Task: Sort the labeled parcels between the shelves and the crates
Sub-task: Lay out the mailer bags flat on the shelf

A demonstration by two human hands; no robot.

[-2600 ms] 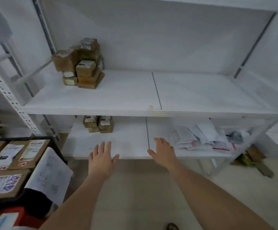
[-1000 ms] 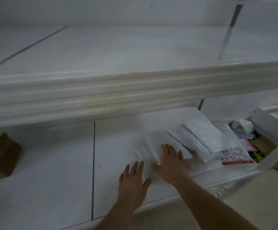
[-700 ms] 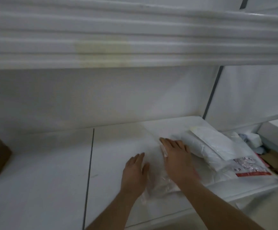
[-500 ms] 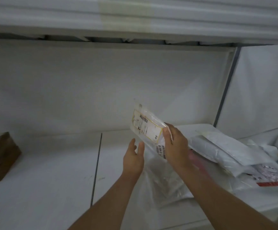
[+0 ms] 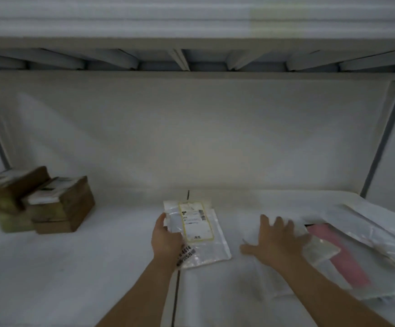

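Note:
A clear plastic parcel bag with a yellow-bordered label lies near the middle seam of the white lower shelf. My left hand grips its left edge, thumb on top. My right hand lies with fingers spread on another clear bag at the left of a heap of white and clear mailer bags, one with pink contents.
Several brown cardboard boxes with white labels are stacked at the shelf's left. The upper shelf's underside hangs low overhead. A grey upright post stands at the right rear.
The labelled bag, held up by my right hand half a second ago, now lies on the shelf in my left hand's grip. My right hand has moved right onto the heap.

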